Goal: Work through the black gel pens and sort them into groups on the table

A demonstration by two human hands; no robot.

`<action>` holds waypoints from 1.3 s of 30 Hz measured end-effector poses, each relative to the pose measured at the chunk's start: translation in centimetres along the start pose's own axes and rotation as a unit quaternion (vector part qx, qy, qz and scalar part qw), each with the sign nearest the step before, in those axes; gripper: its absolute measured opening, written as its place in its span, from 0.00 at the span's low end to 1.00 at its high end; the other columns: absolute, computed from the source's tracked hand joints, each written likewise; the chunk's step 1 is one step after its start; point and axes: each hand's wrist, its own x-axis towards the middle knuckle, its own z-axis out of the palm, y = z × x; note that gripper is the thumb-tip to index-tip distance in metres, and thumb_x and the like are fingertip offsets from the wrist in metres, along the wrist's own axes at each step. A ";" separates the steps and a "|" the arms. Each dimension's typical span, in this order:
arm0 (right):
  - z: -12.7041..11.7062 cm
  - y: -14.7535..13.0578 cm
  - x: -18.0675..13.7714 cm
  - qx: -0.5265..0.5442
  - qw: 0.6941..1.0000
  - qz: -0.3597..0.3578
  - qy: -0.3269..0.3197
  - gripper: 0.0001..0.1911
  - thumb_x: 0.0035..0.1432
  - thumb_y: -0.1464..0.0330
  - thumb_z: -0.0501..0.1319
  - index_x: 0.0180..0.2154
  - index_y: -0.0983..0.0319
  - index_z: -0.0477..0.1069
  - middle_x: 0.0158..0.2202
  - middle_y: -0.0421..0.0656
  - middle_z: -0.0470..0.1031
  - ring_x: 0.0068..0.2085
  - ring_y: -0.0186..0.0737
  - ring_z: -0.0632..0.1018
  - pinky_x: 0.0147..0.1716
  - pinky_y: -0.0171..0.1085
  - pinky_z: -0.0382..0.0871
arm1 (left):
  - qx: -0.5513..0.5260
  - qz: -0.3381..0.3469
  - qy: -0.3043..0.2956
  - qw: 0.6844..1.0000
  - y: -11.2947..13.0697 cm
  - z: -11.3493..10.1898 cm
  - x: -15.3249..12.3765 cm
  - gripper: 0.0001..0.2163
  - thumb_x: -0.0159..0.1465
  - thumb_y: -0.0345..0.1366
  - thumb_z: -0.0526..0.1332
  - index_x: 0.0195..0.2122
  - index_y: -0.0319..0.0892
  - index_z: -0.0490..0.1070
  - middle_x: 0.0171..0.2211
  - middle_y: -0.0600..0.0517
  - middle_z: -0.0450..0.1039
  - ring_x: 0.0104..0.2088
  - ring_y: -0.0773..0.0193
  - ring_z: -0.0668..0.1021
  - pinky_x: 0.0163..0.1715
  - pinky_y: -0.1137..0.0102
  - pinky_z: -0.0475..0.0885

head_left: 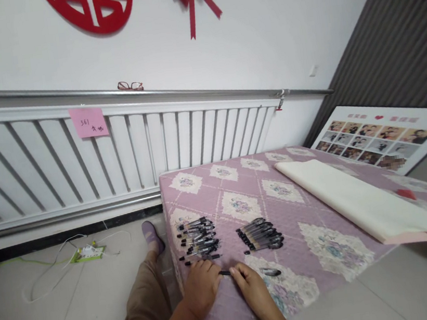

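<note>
L hand (202, 286) & R hand (254, 288) are each pinching an end of one black pen (224, 273) at the quilt's (321, 203) near edge, just in front of left pile (198, 239) & right pile (260, 234), so holding it level w/ firm fingertips & working straight along its axis is prob serving best

Home room, quilted bed (281, 193), radiator (118, 151), photo collage (376, 138)

Pink sticky note (88, 122) on the white radiator (194, 131): handwritten "361", with a second handwritten line under it too small to read. Red paper-cut (93, 5) on the wall: the lower part of a double-happiness character, its top cropped by the frame. Photo collage board (383, 135) leaning at right: red heading characters and a heart, illegible.
</note>
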 end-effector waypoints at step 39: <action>-1.1 -0.3 0.1 0.104 0.994 0.019 -0.022 0.09 0.52 0.60 0.59 0.30 0.60 0.70 0.25 0.37 0.68 0.30 0.38 0.70 0.32 0.34 0.65 | 0.000 -0.022 0.012 1.000 0.1 0.1 0.2 0.09 0.70 0.37 0.52 0.39 0.46 0.71 0.37 0.52 0.74 0.40 0.59 0.73 0.43 0.63 0.62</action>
